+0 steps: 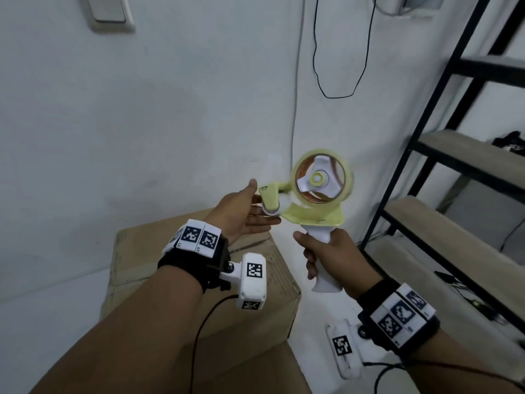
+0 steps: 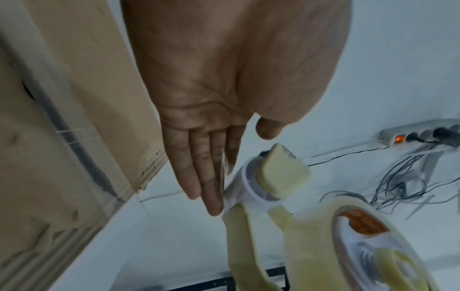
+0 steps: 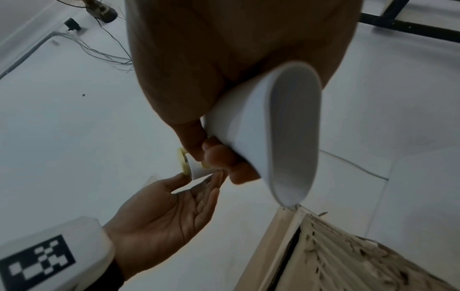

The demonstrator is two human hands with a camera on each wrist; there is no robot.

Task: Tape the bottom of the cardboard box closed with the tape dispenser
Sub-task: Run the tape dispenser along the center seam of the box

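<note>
The tape dispenser (image 1: 312, 200) has a pale yellow frame, a clear tape roll (image 1: 321, 177) and a white handle (image 1: 322, 260). My right hand (image 1: 329, 257) grips that handle and holds the dispenser upright in the air, above the right edge of the brown cardboard box (image 1: 136, 257). My left hand (image 1: 255, 209) is stretched out flat, its straight fingers (image 2: 209, 187) touching the front roller (image 2: 251, 189) beside the yellow flap (image 2: 281, 177). In the right wrist view the left hand (image 3: 174, 206) lies palm up under the roller (image 3: 199, 171), with the box (image 3: 336, 252) below the handle (image 3: 273, 133).
A black metal rack with beige shelves (image 1: 460, 166) stands at the right. A black cable (image 1: 341, 92) hangs on the white wall. A power strip (image 2: 418, 133) with a lit switch and loose cables (image 2: 398, 183) lie on the white floor.
</note>
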